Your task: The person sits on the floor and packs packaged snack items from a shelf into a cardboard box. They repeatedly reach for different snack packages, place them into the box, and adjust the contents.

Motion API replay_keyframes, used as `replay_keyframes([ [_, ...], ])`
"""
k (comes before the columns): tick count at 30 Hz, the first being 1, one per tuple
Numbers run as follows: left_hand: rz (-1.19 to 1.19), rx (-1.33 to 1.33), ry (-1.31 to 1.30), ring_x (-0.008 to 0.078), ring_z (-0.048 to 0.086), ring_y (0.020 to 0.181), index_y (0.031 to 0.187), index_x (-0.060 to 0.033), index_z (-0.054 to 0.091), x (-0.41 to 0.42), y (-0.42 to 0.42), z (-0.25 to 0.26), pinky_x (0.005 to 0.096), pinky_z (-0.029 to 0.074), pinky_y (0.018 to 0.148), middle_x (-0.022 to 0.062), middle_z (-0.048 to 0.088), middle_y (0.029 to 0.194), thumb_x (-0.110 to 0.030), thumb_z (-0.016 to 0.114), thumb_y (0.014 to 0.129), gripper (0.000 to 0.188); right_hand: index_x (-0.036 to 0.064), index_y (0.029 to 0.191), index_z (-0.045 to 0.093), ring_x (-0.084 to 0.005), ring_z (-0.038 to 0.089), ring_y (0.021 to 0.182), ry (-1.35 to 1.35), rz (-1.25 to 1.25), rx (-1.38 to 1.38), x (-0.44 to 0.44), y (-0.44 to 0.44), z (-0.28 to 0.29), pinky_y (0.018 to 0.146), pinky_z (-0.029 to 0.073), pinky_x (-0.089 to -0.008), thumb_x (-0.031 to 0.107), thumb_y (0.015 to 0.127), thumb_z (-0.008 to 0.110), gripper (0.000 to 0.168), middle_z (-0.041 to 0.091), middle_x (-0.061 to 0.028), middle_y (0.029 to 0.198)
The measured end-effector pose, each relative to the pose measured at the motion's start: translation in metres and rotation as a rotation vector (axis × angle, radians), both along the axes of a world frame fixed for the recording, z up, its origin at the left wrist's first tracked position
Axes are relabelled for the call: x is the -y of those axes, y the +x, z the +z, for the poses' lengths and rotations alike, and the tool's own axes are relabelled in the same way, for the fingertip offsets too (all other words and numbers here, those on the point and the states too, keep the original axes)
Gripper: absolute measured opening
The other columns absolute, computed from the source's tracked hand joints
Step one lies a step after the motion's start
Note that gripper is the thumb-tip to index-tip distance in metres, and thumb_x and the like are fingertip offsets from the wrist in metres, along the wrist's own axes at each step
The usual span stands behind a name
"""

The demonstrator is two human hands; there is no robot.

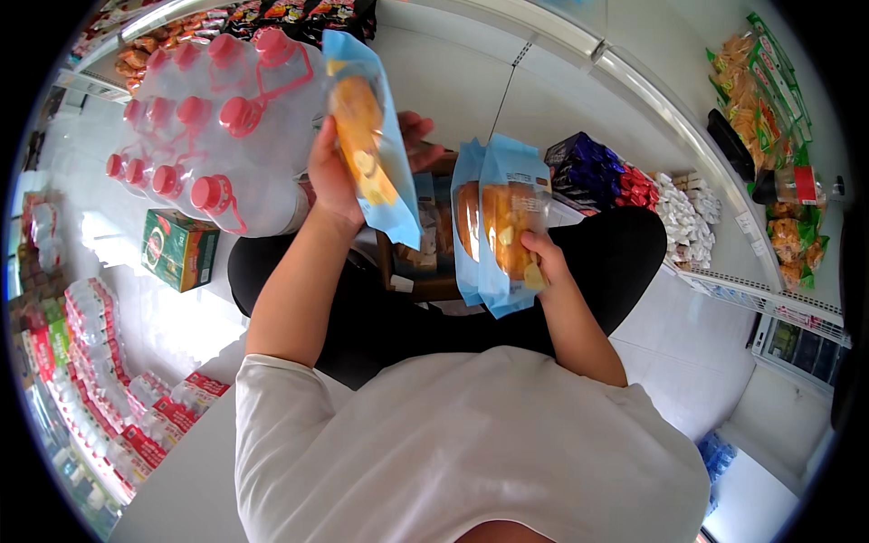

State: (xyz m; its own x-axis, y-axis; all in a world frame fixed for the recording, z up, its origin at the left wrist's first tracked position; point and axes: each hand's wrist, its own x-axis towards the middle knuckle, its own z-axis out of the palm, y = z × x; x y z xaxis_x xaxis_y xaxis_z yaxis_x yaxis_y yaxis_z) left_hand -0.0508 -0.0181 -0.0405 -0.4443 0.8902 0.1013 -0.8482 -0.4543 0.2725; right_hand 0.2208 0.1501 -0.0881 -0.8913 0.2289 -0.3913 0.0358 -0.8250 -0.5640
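My left hand (333, 173) is closed around a light-blue and clear bag of bread (366, 136), which is tilted upright. The thumb is on its left side and fingertips show past its right edge. In my right hand (551, 261) is a second blue bread bag (514, 224), pinched at its lower right edge. Another similar bag (467, 220) sits close behind it on the left; whether my fingers grip that one too is hidden. Below and between my hands, an open brown box (400, 271) holds more wrapped items, partly covered by the bags.
Large clear bottles with pink caps (265, 163) stand at my left, near a green carton (180, 248). Ahead is a white shelf (441, 61); on its right are a dark box of purple-wrapped items (587, 170) and white-wrapped pieces (686, 217). Bottle packs (102, 346) line the far left.
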Motion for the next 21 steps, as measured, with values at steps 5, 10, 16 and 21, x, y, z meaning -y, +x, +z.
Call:
replay_keyframes([
  [5, 0.027, -0.018, -0.016, 0.0341, 0.057, 0.123, 0.124, -0.0016, 0.057, 0.000, -0.012, 0.003, 0.0540, 0.044, 0.106, 0.0182, 0.059, 0.124, -0.061, 0.046, 0.096, 0.066, 0.005, 0.146, 0.041, -0.0269, 0.063, 0.118, 0.102, 0.120, 0.240, -0.012, -0.022, -0.027, 0.100, 0.053, -0.0406, 0.011, 0.086, 0.069, 0.066, 0.059, -0.0154, 0.134],
  [10, 0.043, -0.047, -0.069, 0.0329, 0.058, 0.121, 0.125, -0.0030, 0.056, 0.000, -0.008, -0.001, 0.0524, 0.045, 0.103, 0.0170, 0.058, 0.125, -0.062, 0.051, 0.094, 0.067, 0.007, 0.147, 0.038, -0.0282, 0.061, 0.120, 0.242, 0.181, 0.354, -0.002, -0.050, -0.069, 0.099, 0.052, -0.0427, 0.009, 0.083, 0.072, 0.073, 0.058, -0.0151, 0.133],
  [16, 0.058, -0.067, -0.095, 0.0314, 0.057, 0.120, 0.127, -0.0035, 0.055, 0.003, -0.012, -0.004, 0.0515, 0.045, 0.105, 0.0158, 0.057, 0.123, -0.062, 0.054, 0.093, 0.067, 0.008, 0.148, 0.040, -0.0285, 0.061, 0.121, 0.191, 0.160, 0.345, 0.012, -0.057, -0.111, 0.099, 0.052, -0.0414, 0.009, 0.081, 0.072, 0.074, 0.059, -0.0149, 0.133],
  [21, 0.024, -0.086, -0.039, 0.0307, 0.054, 0.122, 0.128, -0.0040, 0.054, 0.002, -0.013, -0.004, 0.0515, 0.044, 0.105, 0.0152, 0.056, 0.124, -0.058, 0.059, 0.092, 0.065, 0.008, 0.147, 0.042, -0.0267, 0.060, 0.121, 0.289, 0.192, 0.417, 0.011, -0.059, -0.125, 0.100, 0.050, -0.0394, 0.014, 0.084, 0.071, 0.070, 0.059, -0.0137, 0.133],
])
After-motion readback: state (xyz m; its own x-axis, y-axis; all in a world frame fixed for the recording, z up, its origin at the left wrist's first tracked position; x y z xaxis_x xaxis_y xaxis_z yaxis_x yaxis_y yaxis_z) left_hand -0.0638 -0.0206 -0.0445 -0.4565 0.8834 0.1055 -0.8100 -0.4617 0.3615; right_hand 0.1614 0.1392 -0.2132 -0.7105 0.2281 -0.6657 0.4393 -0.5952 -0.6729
